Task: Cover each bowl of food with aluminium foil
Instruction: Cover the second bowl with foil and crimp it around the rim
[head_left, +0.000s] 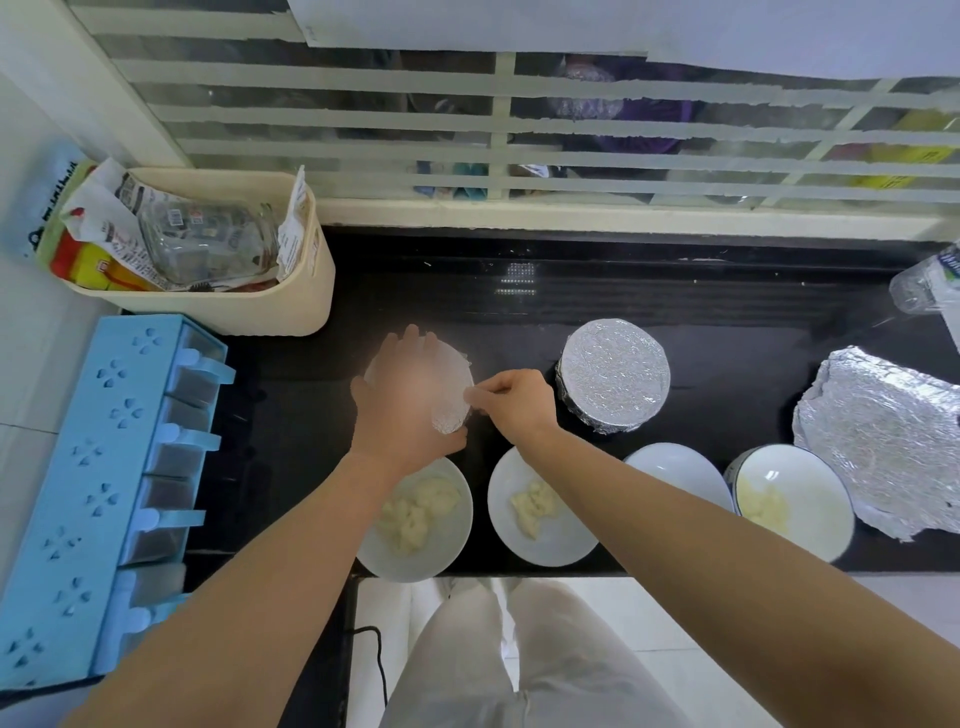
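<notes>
My left hand (402, 410) lies flat on top of a foil-covered bowl (453, 387) on the black counter, pressing the foil down. My right hand (511, 400) pinches the foil at that bowl's right rim. Another bowl fully wrapped in foil (614, 374) stands to the right. Along the front edge stand open white bowls: two with pale mashed food (415, 525) (540, 512), one that looks empty (678, 467), and one with pale food (792, 501). Loose crumpled foil sheets (883, 441) lie at the far right.
A cream basket (306, 280) full of packets and a jar stands at the back left. A blue spice rack (98, 483) runs along the left. A plastic bottle (927, 283) lies at the right edge. A barred window runs behind the counter (727, 322).
</notes>
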